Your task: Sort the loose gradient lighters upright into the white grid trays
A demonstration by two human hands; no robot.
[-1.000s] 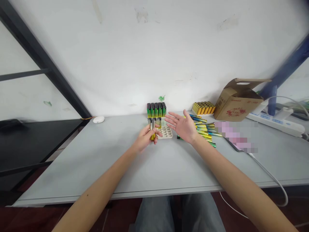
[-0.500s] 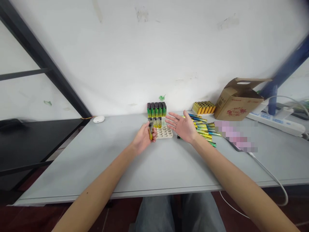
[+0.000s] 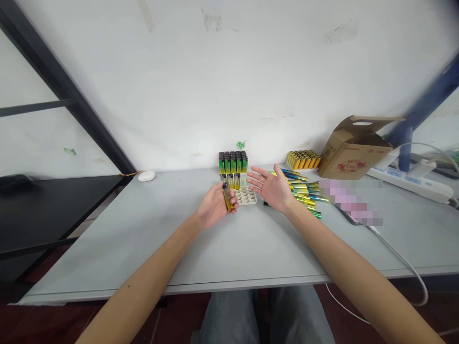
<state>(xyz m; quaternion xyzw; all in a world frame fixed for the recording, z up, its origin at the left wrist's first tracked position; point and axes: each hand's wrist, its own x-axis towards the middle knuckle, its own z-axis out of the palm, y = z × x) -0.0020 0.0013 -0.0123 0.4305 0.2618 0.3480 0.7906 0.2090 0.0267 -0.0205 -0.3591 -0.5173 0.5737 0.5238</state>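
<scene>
One yellow lighter is pinched at a tilt between thumb and fingers of the left hand, just beside the white tray. Three upright lighters stand just beyond. The right hand is spread open, holding nothing, nearest the loose lighters. A packed block of lighters stands behind, on the table.

One camera, worn on the person's head, gives the view; it looks from above the near edge of the grey table, facing forward and down toward the white wall behind it; the left hand and right hand sit near mid-frame, at arm's length from the lens; the person's denim trousers show along the bottom edge; the wide frame takes in the whole tabletop width.
</scene>
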